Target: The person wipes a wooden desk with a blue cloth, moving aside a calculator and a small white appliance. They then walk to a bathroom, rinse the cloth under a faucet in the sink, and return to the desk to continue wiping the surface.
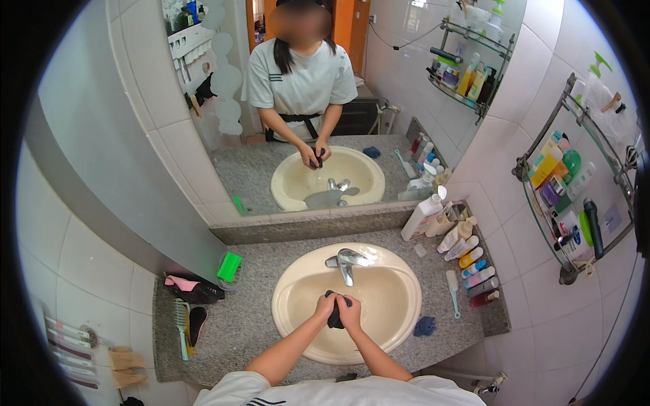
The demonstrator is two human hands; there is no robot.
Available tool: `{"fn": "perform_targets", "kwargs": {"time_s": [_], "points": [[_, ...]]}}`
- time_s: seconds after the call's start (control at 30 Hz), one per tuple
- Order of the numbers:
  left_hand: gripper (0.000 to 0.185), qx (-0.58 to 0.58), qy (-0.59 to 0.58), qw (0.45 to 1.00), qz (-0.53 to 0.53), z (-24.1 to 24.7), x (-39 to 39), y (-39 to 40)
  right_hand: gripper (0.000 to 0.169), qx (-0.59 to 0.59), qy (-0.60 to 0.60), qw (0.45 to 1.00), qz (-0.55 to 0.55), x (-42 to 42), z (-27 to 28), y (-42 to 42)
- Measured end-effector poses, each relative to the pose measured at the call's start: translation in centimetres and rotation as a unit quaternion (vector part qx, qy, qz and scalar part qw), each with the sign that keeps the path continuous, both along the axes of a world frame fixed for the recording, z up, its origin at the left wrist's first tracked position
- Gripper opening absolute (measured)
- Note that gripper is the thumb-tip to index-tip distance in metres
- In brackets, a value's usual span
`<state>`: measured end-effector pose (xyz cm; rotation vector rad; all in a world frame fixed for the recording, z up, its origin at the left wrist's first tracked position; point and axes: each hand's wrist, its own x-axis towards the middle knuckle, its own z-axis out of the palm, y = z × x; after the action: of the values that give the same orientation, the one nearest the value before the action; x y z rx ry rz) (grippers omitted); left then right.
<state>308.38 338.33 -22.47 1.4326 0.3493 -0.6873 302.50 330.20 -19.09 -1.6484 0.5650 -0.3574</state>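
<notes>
Both hands are together over the cream washbasin (299, 304), just below the chrome faucet (347, 263). My left hand (326, 307) and my right hand (350, 310) are closed around a bunched black cloth (335, 318), part of which hangs down between them. The fingers and much of the cloth are hidden from above. The mirror (244, 167) shows the same hands squeezing the dark cloth over the basin. A crumpled dark blue cloth (425, 326) lies on the granite counter to the right of the basin.
A green soap bar (230, 267) sits in a dish at the left, near a comb (181, 325) and a pink and black cloth item (195, 290). At the right stand a white pump bottle (422, 217), several small bottles (478, 277) and a scrubbing brush (453, 293). A glass shelf (538, 203) holds toiletries.
</notes>
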Motion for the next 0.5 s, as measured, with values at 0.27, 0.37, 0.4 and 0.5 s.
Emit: {"fn": "perform_targets", "kwargs": {"time_s": [0.27, 0.37, 0.4, 0.5], "points": [[0.037, -0.355, 0.23, 0.904, -0.065, 1.1, -0.4, 3.0, 0.025, -0.185, 0.005, 0.973, 0.136, -0.8, 5.2, -0.1], [0.045, -0.347, 0.209, 0.914, 0.002, 0.6, -1.4, 2.6, 0.044, -0.41, 0.009, 0.912, 0.026, -1.4, 5.8, 0.8], [0.049, -0.332, 0.215, 0.918, 0.025, 2.5, -2.0, 1.5, 0.058, -0.257, -0.005, 0.965, 0.058, -2.3, 5.0, 0.3], [0.06, -0.336, 0.225, 0.912, 0.074, 2.2, -2.3, 2.2, 0.04, -0.332, -0.154, 0.928, 0.065, -3.9, 7.5, 3.1]]}}
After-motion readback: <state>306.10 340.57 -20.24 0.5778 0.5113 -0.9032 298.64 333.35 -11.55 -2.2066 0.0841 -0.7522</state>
